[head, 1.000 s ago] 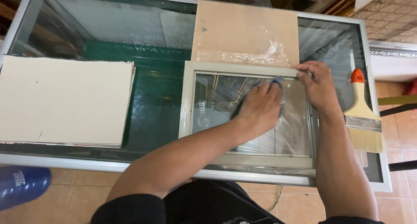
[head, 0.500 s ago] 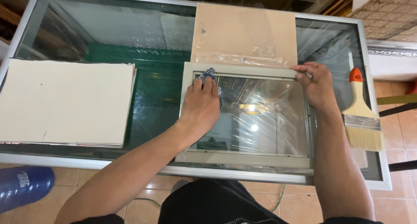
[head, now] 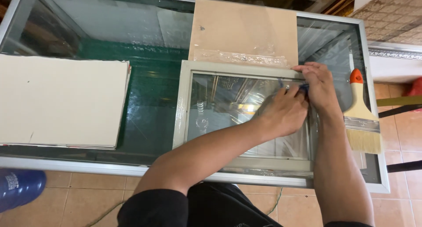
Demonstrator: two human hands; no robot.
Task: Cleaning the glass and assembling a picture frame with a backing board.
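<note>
Bare forearms; short black sleeves; dark trousers

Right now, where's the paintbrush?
In the head view, the paintbrush lies on the glass table's right end, bristles toward the person, just right of the right hand on the picture frame.

Glass-topped table [head: 145,55] — cream boards [head: 61,101] at left edge, framed glass [head: 206,68] centre, tan board [head: 246,27] at far edge, paintbrush [head: 361,115] right.

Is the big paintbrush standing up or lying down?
Lying down. The paintbrush rests flat on the glass table, orange-tipped handle pointing away, bristles toward the person; neither hand touches it.
</note>
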